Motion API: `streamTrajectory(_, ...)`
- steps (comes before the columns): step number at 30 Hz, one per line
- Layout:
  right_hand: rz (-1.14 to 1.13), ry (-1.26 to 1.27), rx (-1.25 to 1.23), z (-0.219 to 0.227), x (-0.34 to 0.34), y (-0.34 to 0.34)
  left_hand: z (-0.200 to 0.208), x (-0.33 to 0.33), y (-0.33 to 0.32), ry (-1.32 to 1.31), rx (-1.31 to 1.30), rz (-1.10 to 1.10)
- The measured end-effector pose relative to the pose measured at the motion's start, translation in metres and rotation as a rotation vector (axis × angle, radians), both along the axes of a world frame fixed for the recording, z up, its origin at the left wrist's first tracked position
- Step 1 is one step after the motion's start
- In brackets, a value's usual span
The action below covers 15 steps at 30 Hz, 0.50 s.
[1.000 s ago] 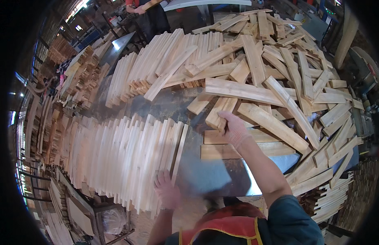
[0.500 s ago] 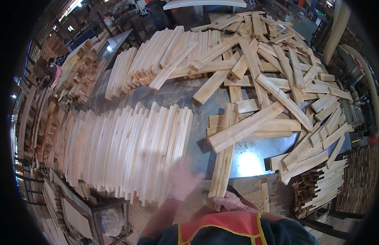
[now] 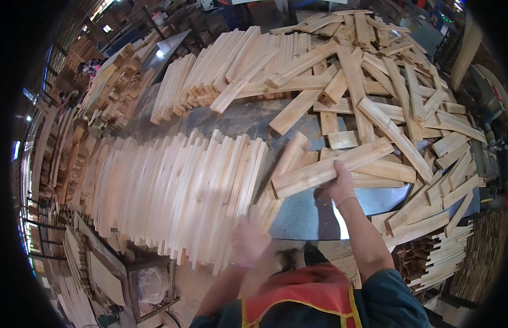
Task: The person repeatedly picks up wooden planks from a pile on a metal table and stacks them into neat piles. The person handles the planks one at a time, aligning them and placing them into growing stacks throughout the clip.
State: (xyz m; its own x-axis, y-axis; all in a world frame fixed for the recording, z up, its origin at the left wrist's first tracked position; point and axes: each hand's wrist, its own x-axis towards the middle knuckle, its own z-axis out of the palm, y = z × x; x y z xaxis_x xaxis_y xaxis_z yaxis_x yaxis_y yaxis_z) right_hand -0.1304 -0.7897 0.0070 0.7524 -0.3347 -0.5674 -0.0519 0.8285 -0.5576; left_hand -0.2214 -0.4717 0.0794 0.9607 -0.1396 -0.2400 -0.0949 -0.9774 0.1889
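My left hand [image 3: 249,240], smeared by motion, is closed on the near end of a wooden plank [image 3: 291,154]. This plank leans beside a row of planks standing on edge [image 3: 177,191]. My right hand [image 3: 341,186] grips the near side of a second plank [image 3: 314,170], its thumb on top and its other fingers hidden below. That second plank lies slantwise across others at the near edge of a loose heap of planks [image 3: 369,98], partly covering the first.
Everything lies on a grey metal table [image 3: 303,218] with a shiny near edge. Farther back stands another row of planks [image 3: 210,68]. Stacked timber [image 3: 434,257] is at the lower right, and a metal-framed stand [image 3: 150,279] at the lower left.
My right hand has let go of the first plank's near end and moved up to the second plank. My left hand has come onto the first plank, which has shifted left and away from me.
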Motion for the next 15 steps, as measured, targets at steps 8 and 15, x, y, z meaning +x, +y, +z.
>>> streamTrajectory(8,0.558,0.115,-0.462,-0.041,-0.110,0.092,-0.003,0.016,0.076,0.725,-2.001,0.738)
streamTrajectory(15,1.295,0.011,-0.577,-0.024,-0.054,0.195,-0.040,0.015,0.108,0.768,-1.799,0.684)
